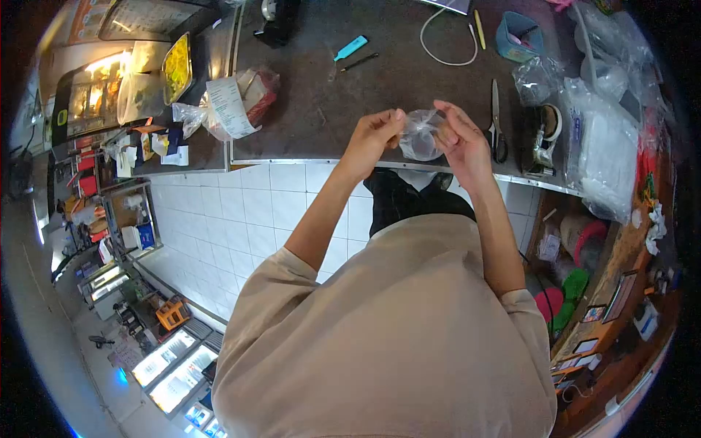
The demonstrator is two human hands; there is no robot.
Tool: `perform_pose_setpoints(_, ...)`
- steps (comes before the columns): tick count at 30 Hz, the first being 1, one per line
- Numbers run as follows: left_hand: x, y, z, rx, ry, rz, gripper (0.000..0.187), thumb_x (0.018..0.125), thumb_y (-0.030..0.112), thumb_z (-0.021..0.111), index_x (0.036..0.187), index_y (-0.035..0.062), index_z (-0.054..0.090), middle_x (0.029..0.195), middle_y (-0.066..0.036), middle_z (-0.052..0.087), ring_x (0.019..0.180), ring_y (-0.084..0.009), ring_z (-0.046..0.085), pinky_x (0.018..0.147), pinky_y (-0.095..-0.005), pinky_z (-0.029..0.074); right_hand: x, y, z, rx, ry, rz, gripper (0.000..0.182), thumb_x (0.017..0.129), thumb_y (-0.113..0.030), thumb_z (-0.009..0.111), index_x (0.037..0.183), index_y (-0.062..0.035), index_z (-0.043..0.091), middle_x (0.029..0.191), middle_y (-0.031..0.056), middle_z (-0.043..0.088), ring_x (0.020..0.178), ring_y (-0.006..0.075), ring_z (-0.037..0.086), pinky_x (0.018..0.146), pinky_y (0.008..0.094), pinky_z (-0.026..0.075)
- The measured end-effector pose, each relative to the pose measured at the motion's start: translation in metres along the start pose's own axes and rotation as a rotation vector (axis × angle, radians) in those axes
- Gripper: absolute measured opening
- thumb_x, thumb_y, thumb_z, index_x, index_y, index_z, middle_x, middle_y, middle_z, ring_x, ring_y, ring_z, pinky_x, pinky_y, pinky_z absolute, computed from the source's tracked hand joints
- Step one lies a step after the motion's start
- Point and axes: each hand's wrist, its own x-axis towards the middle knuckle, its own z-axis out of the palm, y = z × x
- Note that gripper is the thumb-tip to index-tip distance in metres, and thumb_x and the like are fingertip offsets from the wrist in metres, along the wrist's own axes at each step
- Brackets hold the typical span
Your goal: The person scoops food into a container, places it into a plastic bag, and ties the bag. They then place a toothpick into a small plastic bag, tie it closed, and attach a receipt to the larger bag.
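Observation:
A small clear plastic bag [420, 142] with a rounded, see-through body hangs at the table's front edge, between my two hands. What it holds, if anything, I cannot make out. My left hand [374, 140] is closed in a pinch at the bag's left side, thumb against fingertips. On the other side, my right hand [465, 144] has its fingers curled at the gathered top of the bag, with the index finger raised. To the right of that hand lies a pair of scissors [497, 120], blades pointing away from me.
A tape dispenser [544, 139] and packs of plastic bags [602, 150] sit on the right. Farther back are a light-blue highlighter [351, 47], a dark pen [359, 62], a white cable [438, 56] and a blue basket [519, 36]. A filled bag with a receipt [231, 108] lies left.

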Motion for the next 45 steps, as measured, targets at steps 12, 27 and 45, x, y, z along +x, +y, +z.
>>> perform_pose_setpoints(12, -0.019, -0.008, 0.008, -1.09, -0.112, -0.037, 0.027, 0.094, 0.031, 0.055, 0.083, 0.0062, 0.058, 0.083, -0.007, 0.058, 0.082, -0.0197, 0.053, 0.079, -0.0337, 0.042, 0.003, 0.001, -0.032, 0.459, -0.028, 0.075, 0.02, 0.097, -0.013, 0.048, 0.105, 0.002, 0.058, 0.061, -0.003, 0.035, 0.055, 0.0102, 0.033, 0.059, 0.0246, 0.032)
perform_pose_setpoints(27, -0.006, -0.011, 0.032, 0.193, 0.553, 0.424, 0.014, 0.084, 0.008, 0.063, 0.076, 0.0005, 0.055, 0.065, -0.001, 0.058, 0.061, -0.005, 0.051, 0.054, -0.0246, 0.04, -0.037, 0.003, 0.031, -0.537, -0.192, -0.094, 0.039, 0.094, -0.012, 0.05, 0.133, -0.0062, 0.05, 0.107, 0.0054, 0.065, 0.084, 0.0089, 0.053, 0.079, 0.0246, 0.043)
perform_pose_setpoints(45, -0.029, -0.012, 0.054, 0.327, 0.353, 0.452, 0.017, 0.083, 0.006, 0.068, 0.099, 0.0035, 0.065, 0.088, -0.005, 0.062, 0.073, -0.0094, 0.056, 0.067, -0.0253, 0.046, -0.057, 0.005, 0.03, -1.118, -0.081, -0.537, 0.056, 0.083, -0.012, 0.068, 0.136, -0.0133, 0.05, 0.124, 0.0113, 0.036, 0.116, 0.024, 0.037, 0.095, 0.035, 0.037)
